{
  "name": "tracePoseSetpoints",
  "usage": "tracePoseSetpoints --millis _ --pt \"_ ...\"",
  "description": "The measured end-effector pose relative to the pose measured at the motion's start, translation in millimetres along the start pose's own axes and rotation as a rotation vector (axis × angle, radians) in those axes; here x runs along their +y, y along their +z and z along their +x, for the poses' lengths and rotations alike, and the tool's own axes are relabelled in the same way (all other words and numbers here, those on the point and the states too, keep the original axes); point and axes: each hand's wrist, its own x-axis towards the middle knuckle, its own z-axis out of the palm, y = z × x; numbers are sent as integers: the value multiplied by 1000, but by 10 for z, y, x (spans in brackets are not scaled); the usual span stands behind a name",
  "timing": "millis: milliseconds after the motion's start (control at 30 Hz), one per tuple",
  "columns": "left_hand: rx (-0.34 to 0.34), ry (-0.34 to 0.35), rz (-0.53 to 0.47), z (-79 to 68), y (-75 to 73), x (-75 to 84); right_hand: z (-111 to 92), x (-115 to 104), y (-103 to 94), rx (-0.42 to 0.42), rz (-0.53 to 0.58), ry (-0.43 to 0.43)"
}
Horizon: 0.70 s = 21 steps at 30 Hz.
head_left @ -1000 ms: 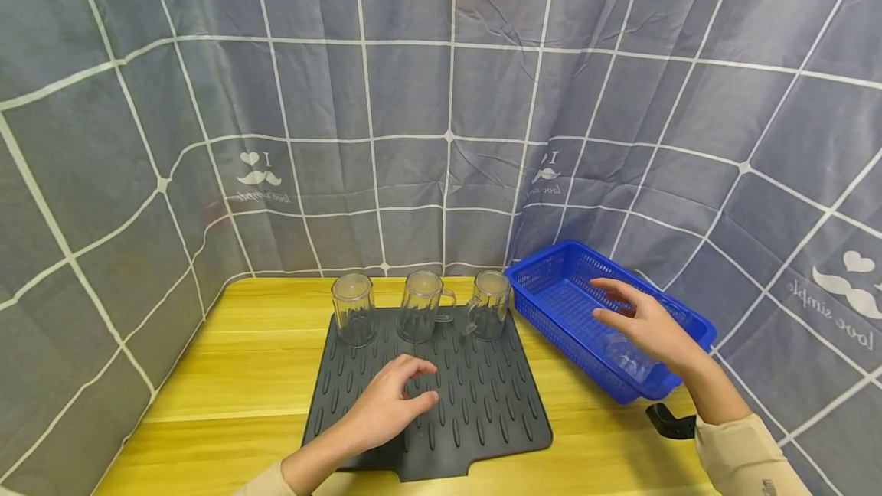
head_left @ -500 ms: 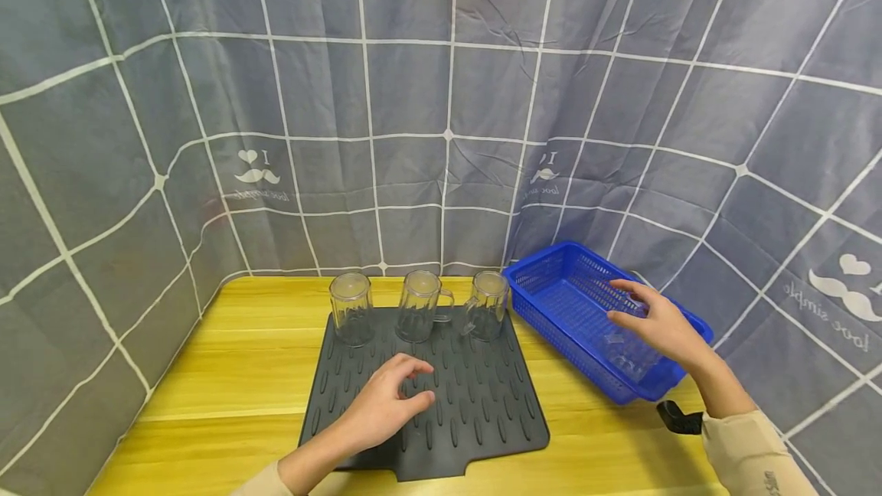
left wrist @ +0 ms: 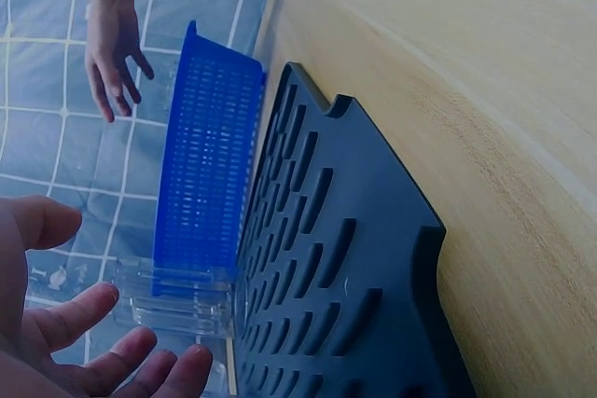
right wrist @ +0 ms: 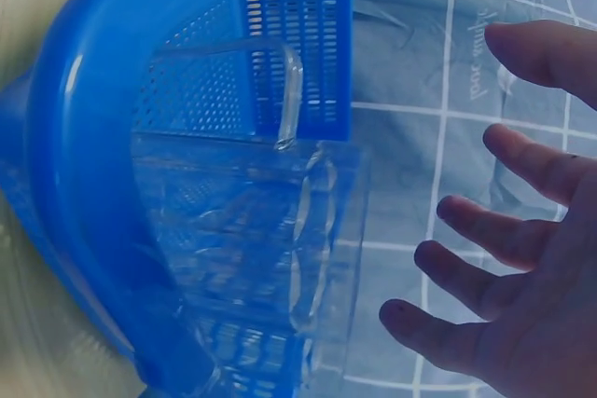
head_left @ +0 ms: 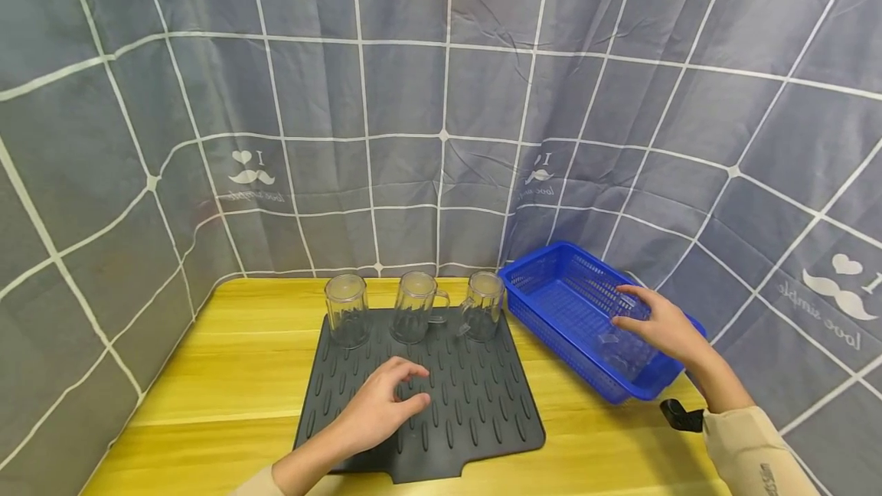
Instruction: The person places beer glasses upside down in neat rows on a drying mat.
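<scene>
My right hand (head_left: 660,327) hovers over the near right end of the blue basket (head_left: 551,339), fingers loosely bent, holding nothing. Beneath it a clear glass mug (right wrist: 252,230) lies in the basket, its handle showing in the right wrist view, apart from the fingertips (right wrist: 438,263). My left hand (head_left: 379,408) hangs over the dark ridged drying mat (head_left: 475,419) with thumb and fingers spread and no object between them. Along the mat's far edge, three glass mugs stand upside down: a left mug (head_left: 347,312), a middle mug (head_left: 413,311) and a right mug (head_left: 482,308).
A yellow wood-grain table (head_left: 207,373) carries the mat and basket. Grey curtain (head_left: 400,98) with white lines closes in the back and both sides. The basket's far left corner sits close beside the right mug. A black strap piece (head_left: 682,416) hangs at the right sleeve.
The right hand has shifted a little to the right over the basket, toward its outer side. The left hand keeps its pose over the mat; the mugs have not moved. The head view turned slightly.
</scene>
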Motion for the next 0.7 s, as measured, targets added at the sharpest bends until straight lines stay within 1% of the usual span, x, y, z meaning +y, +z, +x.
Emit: tracePoseSetpoints --millis 133,433,700 --pt "0 1 0 2 -4 -1 -16 53 23 -22 -13 11" --pt "-6 -17 -9 2 -5 -33 11 172 113 -55 -23 5" --pt "3 -23 -10 2 -17 -62 14 176 96 3 -88 -25"
